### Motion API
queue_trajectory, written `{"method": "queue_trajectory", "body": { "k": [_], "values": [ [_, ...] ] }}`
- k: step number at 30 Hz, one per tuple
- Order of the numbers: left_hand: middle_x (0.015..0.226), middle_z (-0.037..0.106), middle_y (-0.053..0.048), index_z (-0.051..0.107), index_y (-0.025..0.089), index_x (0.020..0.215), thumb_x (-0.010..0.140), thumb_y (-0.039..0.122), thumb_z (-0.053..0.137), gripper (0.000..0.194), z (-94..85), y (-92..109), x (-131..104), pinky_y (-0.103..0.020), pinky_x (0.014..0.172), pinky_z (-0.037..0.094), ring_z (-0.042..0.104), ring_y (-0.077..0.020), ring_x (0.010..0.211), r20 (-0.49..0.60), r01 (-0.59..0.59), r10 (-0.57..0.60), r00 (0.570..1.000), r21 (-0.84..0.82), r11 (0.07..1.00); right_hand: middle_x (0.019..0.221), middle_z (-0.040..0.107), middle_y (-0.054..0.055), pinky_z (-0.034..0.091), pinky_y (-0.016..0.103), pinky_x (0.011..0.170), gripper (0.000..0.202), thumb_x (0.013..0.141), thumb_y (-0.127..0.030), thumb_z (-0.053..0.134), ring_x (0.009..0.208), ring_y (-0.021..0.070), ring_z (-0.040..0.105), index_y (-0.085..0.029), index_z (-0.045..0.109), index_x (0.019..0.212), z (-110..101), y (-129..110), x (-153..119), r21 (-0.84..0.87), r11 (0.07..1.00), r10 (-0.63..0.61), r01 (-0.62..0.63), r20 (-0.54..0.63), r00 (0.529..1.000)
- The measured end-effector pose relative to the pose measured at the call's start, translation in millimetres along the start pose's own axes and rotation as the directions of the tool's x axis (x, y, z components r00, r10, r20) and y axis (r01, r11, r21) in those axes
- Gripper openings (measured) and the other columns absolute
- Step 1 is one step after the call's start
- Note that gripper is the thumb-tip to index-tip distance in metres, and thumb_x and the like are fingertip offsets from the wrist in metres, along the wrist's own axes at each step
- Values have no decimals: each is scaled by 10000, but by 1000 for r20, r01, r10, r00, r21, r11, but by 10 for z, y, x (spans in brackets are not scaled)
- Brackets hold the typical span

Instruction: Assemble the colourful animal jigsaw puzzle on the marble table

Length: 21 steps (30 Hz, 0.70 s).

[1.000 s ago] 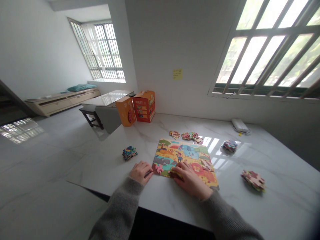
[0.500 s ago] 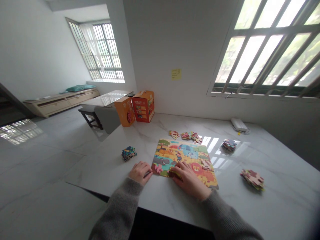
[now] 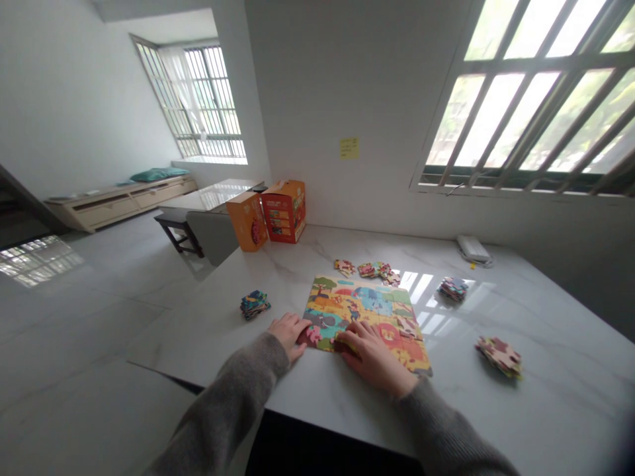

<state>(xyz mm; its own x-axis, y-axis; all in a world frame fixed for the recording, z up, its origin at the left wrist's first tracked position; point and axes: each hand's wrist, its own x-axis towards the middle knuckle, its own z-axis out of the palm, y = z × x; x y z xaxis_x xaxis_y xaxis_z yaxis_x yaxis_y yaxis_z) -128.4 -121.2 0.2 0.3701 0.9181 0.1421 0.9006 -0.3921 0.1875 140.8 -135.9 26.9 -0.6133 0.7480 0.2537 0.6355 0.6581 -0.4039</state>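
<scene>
An animal-scene jigsaw puzzle (image 3: 337, 301) lies on the marble-look table, mostly joined. My left hand (image 3: 288, 335) rests at its lower left corner, fingers stretched onto the edge and thumb lower on the table. Over the puzzle's lower edge, my right hand (image 3: 372, 357) has its fingers bent towards the thumb around a yellowish puzzle piece (image 3: 347, 343), largely hidden by the hand. A pink-patterned piece (image 3: 314, 334) shows just right of my left fingertips. Another piece (image 3: 408, 326), pale with brown, lies reversed-looking on the puzzle's right side.
Piles of puzzle pieces stand around: a blue stack (image 3: 254, 305) at left, loose pieces (image 3: 370, 270) behind, a stack (image 3: 453, 288) at right and a pinkish stack (image 3: 500, 356) nearer. Two orange-red boxes (image 3: 285, 215) and a white device (image 3: 473, 248) stand by the wall.
My left hand has moved right and slightly up onto the puzzle's left corner, its fingers straightening from a bent grip. My right hand stays in nearly the same place.
</scene>
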Motion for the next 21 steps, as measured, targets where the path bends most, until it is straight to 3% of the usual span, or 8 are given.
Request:
{"method": "queue_trajectory", "body": {
  "k": [11,17,21],
  "values": [
    [924,634,-64,668,258,1167,701,185,664,471,82,-125,19,-351,836,496,598,-261,912,1,-22,22,1000,-42,999,1116,591,62,463,420,942,289,896,-199,635,1084,263,519,-292,614,1169,-32,-20,-5,-3,1000,5,-5,11,1000],
    [809,609,-13,578,205,1273,662,158,629,615,-20,-266,-9,-316,813,484,569,-207,784,-23,-89,86,996,-253,963,1132,587,61,455,420,950,287,904,-196,624,1090,259,511,-287,610,1176,-38,-23,-3,-2,1000,11,-11,22,1000],
    [848,596,-33,587,160,1255,671,203,648,588,-77,-302,-43,-316,798,467,546,-210,810,13,-91,98,995,-260,961,1147,582,61,452,422,951,280,907,-210,623,1096,260,507,-288,605,1175,-34,-17,-2,-3,1000,12,-12,36,999]
  ]
}}
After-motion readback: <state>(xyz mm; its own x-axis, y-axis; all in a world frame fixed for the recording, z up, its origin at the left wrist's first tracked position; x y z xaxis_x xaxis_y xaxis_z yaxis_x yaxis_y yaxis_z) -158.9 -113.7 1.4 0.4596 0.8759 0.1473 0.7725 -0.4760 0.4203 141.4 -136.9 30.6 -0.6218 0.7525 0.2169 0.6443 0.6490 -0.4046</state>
